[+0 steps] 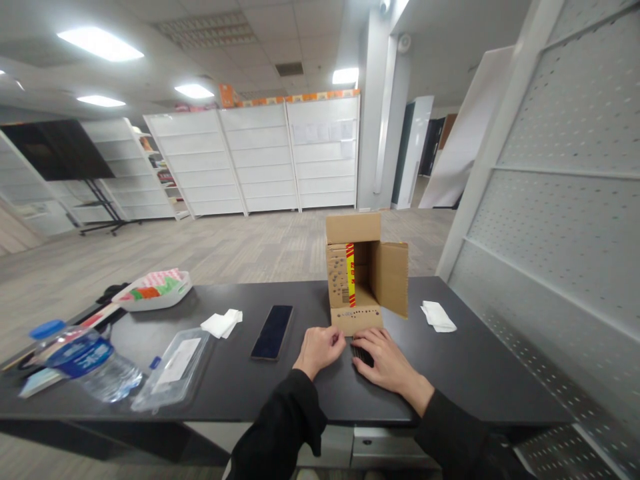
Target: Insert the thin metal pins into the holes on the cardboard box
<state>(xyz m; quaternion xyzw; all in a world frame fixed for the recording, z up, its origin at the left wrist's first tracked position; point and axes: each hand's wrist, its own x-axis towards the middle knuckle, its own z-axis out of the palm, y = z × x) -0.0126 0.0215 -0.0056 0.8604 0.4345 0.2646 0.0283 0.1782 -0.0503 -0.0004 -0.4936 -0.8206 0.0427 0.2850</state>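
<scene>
A brown cardboard box (337, 277) lies on its side on the table, its opening facing me and flaps folded out. Yellow-and-red tape (351, 277) runs down beside the opening. Just in front of the lower flap (357, 321), my left hand (320, 350) is closed, its fingers curled in; what they hold, if anything, is hidden. My right hand (384, 360) curves over a small dark ridged object (363, 356) on the table, with the thumb on the near side and fingers on the far side. Its kind cannot be made out.
Left on the dark table (230, 387) are a phone (272, 333), white tissues (223, 324), a clear plastic case (175, 367), a water bottle (90, 360) and a white tray (155, 300). Another tissue (439, 316) lies right of the box. A perforated panel (565, 220) borders the right side.
</scene>
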